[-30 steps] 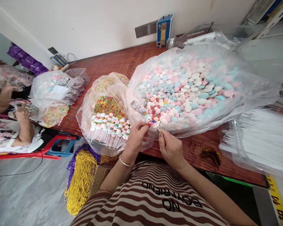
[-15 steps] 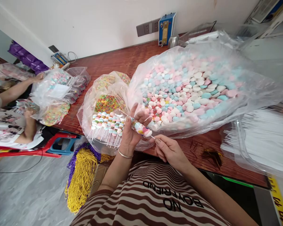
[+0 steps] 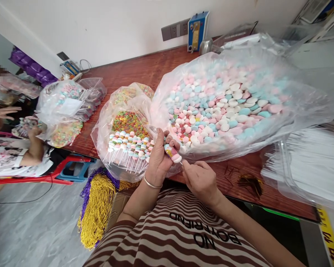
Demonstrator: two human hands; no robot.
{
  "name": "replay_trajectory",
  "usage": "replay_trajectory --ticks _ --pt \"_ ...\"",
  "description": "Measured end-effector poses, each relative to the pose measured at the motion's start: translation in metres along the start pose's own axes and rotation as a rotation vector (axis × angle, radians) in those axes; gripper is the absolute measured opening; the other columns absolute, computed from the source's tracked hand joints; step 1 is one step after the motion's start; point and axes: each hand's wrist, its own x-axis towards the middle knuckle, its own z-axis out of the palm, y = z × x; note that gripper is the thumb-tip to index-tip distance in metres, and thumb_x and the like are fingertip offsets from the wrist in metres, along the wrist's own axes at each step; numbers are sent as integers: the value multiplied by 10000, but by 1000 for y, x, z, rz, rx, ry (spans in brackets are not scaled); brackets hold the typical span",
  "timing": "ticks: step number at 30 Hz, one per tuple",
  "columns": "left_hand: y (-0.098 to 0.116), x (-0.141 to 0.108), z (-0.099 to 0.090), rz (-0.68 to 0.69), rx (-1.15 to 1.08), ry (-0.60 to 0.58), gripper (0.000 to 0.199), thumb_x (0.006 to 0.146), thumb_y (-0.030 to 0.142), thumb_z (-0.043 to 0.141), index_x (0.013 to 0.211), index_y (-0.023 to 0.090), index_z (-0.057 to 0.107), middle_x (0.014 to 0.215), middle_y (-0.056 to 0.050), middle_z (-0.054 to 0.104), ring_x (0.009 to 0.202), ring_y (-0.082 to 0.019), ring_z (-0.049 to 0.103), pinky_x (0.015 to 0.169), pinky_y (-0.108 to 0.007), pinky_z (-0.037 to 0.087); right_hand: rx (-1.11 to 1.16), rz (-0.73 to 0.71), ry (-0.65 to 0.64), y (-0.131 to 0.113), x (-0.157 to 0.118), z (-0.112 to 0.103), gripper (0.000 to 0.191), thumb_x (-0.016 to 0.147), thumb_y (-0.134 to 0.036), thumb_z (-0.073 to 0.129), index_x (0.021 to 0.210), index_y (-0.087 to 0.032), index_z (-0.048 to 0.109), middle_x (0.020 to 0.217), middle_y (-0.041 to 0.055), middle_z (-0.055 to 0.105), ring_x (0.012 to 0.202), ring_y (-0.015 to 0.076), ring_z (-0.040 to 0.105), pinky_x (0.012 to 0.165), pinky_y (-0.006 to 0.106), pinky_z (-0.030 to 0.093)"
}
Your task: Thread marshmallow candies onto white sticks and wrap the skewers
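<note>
My left hand, with a bangle at the wrist, has its fingers wrapped round a wrapped candy skewer with pink, white and yellow on it. My right hand pinches the skewer's thin white stick just below the candy. Left of my hands, finished candy skewers with white sticks lie in rows on a clear bag of small colourful ring candies. A large clear bag of pink, white and blue round candies spreads out behind and to the right.
White sticks fill a clear bag at right, near dark gold ties. A blue device stands by the wall. At left, a person's hand is near more candy bags. Gold beads hang below the table.
The fingers of my left hand have closed round the wrapped candy, and both hands have shifted slightly right. The other person's upper hand has drawn back left from the bag.
</note>
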Motion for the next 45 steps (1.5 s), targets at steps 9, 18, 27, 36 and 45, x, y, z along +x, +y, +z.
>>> replay_trajectory --ticks 9,18,27,36,45 --pt "-11 4 -3 58 54 41 366 881 498 725 841 184 542 609 92 368 485 -35 427 501 -157 451 79 129 -48 -1 6 3 259 1021 -244 456 1018 -169 704 664 46 648 610 163 561 690 323 444" --pt "-32 -2 -24 109 191 -255 421 779 568 799 907 210 619 606 92 391 527 -57 458 748 -256 562 1565 919 -204 -14 28 7 343 911 -538 618 808 -215 563 408 -166 258 301 52 148 400 235 351" --pt "-29 -6 -34 166 467 -198 596 720 688 766 1047 208 628 883 -43 690 757 -173 671 622 -261 514 1042 771 -12 -3 21 6 357 967 -547 549 870 -208 604 506 -89 390 428 93 318 417 223 270" --pt "-17 -20 -35 493 992 -79 238 832 396 733 766 180 656 690 13 617 641 -109 541 619 -220 465 444 541 99 -7 26 -8 248 999 -339 492 824 -210 612 598 -33 521 535 137 448 537 263 343" --pt "-17 -10 -39 199 801 -85 293 764 430 762 763 176 617 580 38 563 510 -89 499 485 -202 386 403 496 82 -9 20 -3 212 1012 -291 475 898 -196 627 722 2 642 626 146 561 613 254 403"
